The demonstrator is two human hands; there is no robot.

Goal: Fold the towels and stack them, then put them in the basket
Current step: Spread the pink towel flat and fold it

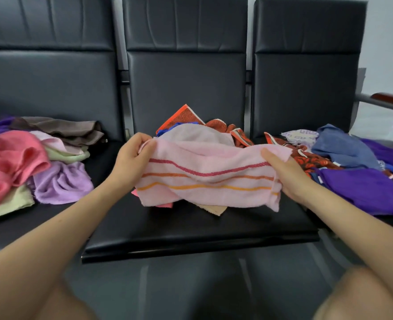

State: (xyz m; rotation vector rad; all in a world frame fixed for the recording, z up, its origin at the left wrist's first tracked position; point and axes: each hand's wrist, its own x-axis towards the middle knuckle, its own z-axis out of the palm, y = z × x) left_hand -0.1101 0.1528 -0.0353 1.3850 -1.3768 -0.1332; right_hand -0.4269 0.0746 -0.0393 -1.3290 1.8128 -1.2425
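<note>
Black padded bench seats (202, 232); a reddish, perhaps wooden, armrest (390, 98)

A row of three seats (190, 227) runs from left to right, each with its backrest (186, 88) behind it. The left hand (130, 158) and the right hand (290, 174) hold a striped towel (209, 179) between them above the middle seat, one at each end. Behind and under this towel a small heap of towels (190, 121) lies on the middle seat. On the left seat lies a crumpled pile (40, 158); on the right seat lies another spread of towels (352, 162). An armrest (389, 100) stands at the far right.
</note>
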